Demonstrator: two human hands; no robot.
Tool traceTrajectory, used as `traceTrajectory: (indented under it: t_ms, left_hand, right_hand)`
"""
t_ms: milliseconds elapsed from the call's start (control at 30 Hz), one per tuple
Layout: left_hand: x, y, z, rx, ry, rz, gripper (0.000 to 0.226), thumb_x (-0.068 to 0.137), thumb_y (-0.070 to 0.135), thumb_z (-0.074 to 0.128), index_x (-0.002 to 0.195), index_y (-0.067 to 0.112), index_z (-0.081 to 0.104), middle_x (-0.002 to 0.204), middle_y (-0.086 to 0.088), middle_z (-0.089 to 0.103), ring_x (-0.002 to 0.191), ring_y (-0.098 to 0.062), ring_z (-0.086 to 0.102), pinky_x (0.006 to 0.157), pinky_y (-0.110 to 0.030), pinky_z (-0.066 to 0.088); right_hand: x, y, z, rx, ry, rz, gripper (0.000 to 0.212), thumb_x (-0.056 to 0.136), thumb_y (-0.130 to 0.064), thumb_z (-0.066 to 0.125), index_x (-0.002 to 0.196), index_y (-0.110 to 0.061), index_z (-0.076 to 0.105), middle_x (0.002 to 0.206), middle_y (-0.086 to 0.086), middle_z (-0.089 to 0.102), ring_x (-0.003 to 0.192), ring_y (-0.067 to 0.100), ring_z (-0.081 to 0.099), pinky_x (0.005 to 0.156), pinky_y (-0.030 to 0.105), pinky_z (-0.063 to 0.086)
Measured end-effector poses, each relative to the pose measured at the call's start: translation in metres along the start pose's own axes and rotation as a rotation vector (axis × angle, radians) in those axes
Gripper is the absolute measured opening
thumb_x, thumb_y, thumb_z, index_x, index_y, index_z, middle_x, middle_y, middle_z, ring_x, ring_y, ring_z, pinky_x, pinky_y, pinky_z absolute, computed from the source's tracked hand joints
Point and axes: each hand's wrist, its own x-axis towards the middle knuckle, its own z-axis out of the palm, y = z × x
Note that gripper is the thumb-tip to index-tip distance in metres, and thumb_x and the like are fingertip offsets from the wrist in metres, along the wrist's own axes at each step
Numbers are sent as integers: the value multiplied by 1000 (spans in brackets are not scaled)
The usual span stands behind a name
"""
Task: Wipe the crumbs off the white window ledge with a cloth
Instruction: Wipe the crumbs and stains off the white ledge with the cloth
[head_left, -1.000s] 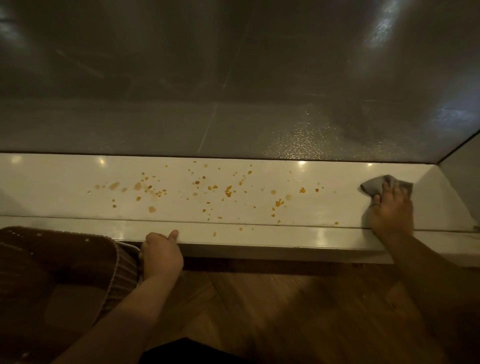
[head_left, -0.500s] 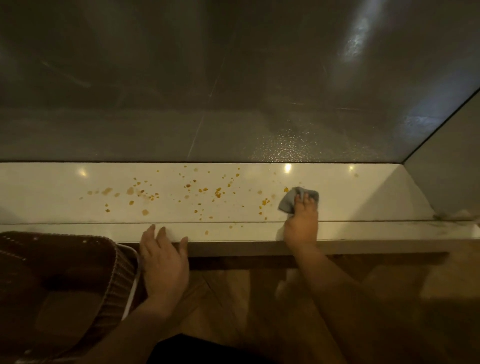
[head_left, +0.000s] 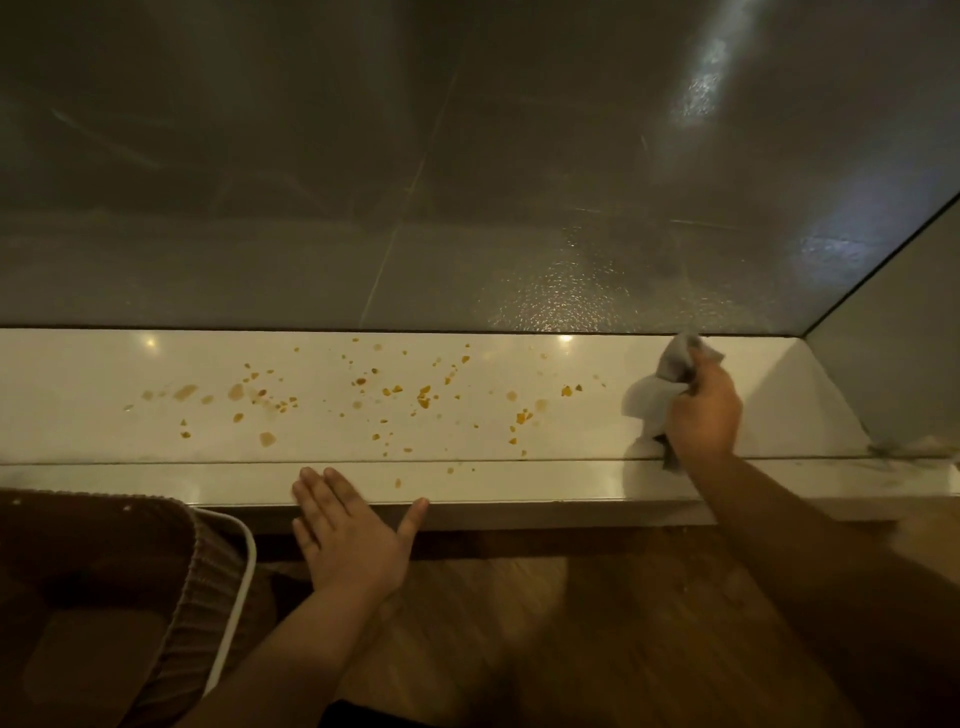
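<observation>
ledge (head_left: 104, 374): bare lane from left frame edge to right grip (head_left: 704, 410), only flat crumbs (head_left: 423, 397) on it | back: window pane (head_left: 311, 208) closes it | right: side wall (head_left: 893, 364), right grip with cloth (head_left: 675, 364) before it | front lip: left grip (head_left: 348, 535) laid flat | below left: basket (head_left: 104, 571)

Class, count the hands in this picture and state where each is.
2. The left hand lies open on the front edge of the white window ledge; the right hand grips a crumpled grey cloth near the ledge's right end. None appears hidden.
</observation>
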Motion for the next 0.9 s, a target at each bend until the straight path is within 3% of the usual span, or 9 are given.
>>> traceTrajectory:
  t_ms: [100, 267, 367, 467, 667, 900]
  left_hand:
    - [2, 2, 2, 7, -26, -22, 108, 81, 75, 23, 142, 1, -28, 150, -20, -35, 141, -32, -29, 117, -46, -9]
    - [4, 6, 1, 43, -85, -64, 109, 80, 76, 19, 140, 2, -31, 148, -19, -39, 139, -32, -33, 116, -49, -10]
    - [3, 8, 1, 53, -89, -72, 108, 81, 76, 19, 140, 1, -32, 147, -20, -39, 139, -33, -33, 116, -49, -10]
    - [4, 11, -2, 60, -110, -76, 108, 81, 75, 19, 140, 1, -32, 147, -20, -40, 139, -33, -33, 116, -48, -10]
    - [3, 9, -3, 58, -95, -65, 108, 82, 75, 21, 140, 0, -31, 148, -21, -38, 140, -33, -31, 117, -48, -8]
    - [3, 8, -6, 32, -98, -39, 109, 82, 75, 22, 141, 0, -28, 149, -21, -35, 141, -33, -29, 118, -47, -6]
  right_hand:
    - [37, 18, -18, -104, 27, -23, 40, 97, -7, 35, 135, -12, 45, 125, 13, 54, 118, 29, 50, 91, 20, 33]
    - [83, 61, -30, -338, -83, -47, 39, 90, -5, 47, 129, -5, 48, 130, 23, 48, 118, 41, 47, 101, 47, 39]
    - [83, 67, -19, -350, -108, -19, 42, 98, -18, 39, 138, -6, 41, 144, 21, 35, 130, 37, 36, 110, 40, 26]
    - [82, 66, -8, -395, -82, -90, 45, 97, -26, 36, 137, -7, 43, 144, 19, 37, 131, 36, 36, 110, 40, 27]
    - [75, 59, 14, -477, -155, -165, 44, 94, -9, 38, 138, -9, 43, 142, 20, 40, 128, 40, 38, 107, 49, 31]
    - [34, 26, 46, -306, -262, -203, 59, 85, 6, 41, 139, -18, 43, 140, 14, 42, 120, 36, 46, 102, 47, 41]
